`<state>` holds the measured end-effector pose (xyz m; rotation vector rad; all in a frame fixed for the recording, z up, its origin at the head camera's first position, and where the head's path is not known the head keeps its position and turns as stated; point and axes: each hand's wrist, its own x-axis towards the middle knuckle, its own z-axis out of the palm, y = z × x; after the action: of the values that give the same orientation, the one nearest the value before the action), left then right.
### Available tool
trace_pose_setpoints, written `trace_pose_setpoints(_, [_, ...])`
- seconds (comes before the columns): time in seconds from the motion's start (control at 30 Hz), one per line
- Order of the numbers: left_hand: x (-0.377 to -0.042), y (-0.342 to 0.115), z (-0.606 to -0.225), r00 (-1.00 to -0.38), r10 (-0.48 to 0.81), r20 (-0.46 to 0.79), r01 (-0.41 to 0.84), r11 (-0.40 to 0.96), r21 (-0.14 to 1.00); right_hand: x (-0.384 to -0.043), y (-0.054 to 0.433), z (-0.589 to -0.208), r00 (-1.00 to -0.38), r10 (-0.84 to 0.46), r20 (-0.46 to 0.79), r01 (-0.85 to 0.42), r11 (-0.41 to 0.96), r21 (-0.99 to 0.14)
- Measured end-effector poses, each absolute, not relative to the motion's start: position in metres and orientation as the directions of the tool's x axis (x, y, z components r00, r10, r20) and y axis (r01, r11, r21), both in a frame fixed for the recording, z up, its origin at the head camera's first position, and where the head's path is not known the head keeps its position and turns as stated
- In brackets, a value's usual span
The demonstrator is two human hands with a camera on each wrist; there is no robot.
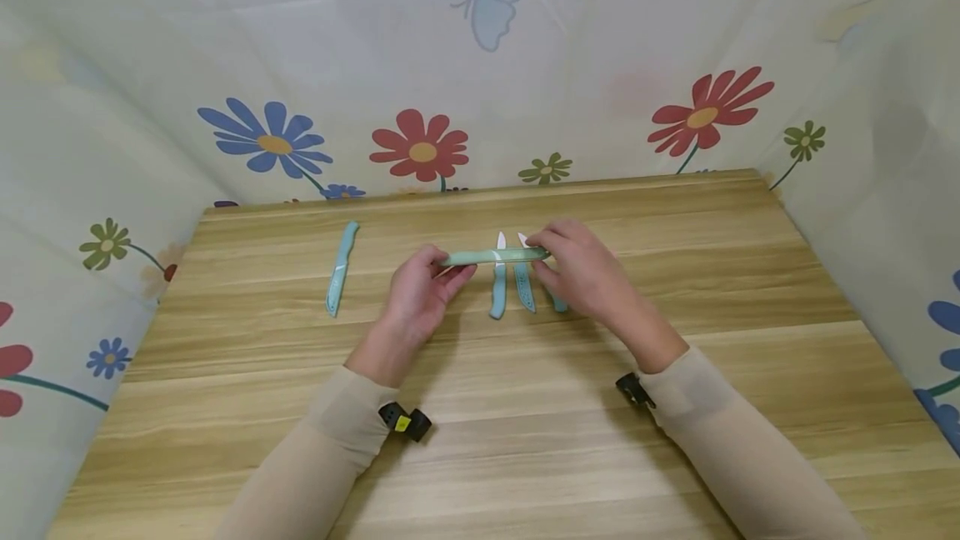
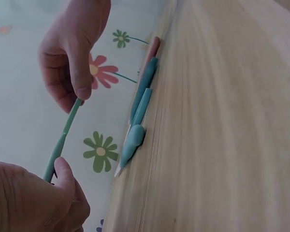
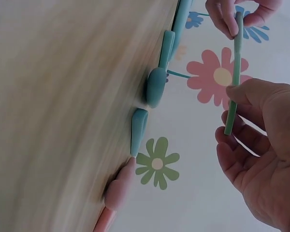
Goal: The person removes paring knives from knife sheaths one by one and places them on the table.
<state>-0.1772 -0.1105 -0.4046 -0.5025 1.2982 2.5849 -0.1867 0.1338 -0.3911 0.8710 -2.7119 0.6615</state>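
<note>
A green knife (image 1: 480,257) in its sheath is held level above the table, both hands on it. My left hand (image 1: 417,294) grips the handle end between thumb and fingers. With its thumb and fingertips, my right hand (image 1: 588,269) pinches the sheathed end. Below lie a bare-bladed blue knife (image 1: 498,294), a blue sheath (image 1: 526,292) and another blue piece (image 1: 559,303), mostly covered by the right hand in the head view. The right wrist view also has a pink piece (image 3: 120,186), which the head view does not show.
Further left on the wooden table (image 1: 525,440) lies a blue sheathed knife (image 1: 342,269), apart from the others. A cloth (image 1: 322,48) printed with flowers and a butterfly stands behind the table's back edge and along both sides.
</note>
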Motion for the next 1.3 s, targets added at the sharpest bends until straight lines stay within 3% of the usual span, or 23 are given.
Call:
trace_pose_setpoints(0.3, [-0.174,-0.106,-0.405,-0.925,0.032,-0.379,-0.325,-0.587,0.742,-0.186,0.139,-0.39,-0.792,-0.516,0.327,-0.606,0.733,-0.309])
trace_pose_setpoints(1.03, [-0.172,-0.108,-0.4,-0.955,0.003,-0.298,-0.258,-0.509,0.821,-0.186,0.142,-0.387,-0.782,-0.529,0.329,-0.62,0.714,-0.326])
trace_pose_setpoints(1.17, [-0.174,-0.109,-0.399,-0.965,-0.03,-0.261,-0.223,-0.434,0.873,-0.186,0.142,-0.386,-0.774,-0.533,0.343,-0.629,0.706,-0.324])
trace_pose_setpoints(1.3, [-0.176,-0.112,-0.396,-0.984,-0.102,-0.146,-0.121,-0.215,0.969,-0.186,0.143,-0.385,-0.769,-0.532,0.353,-0.634,0.705,-0.319])
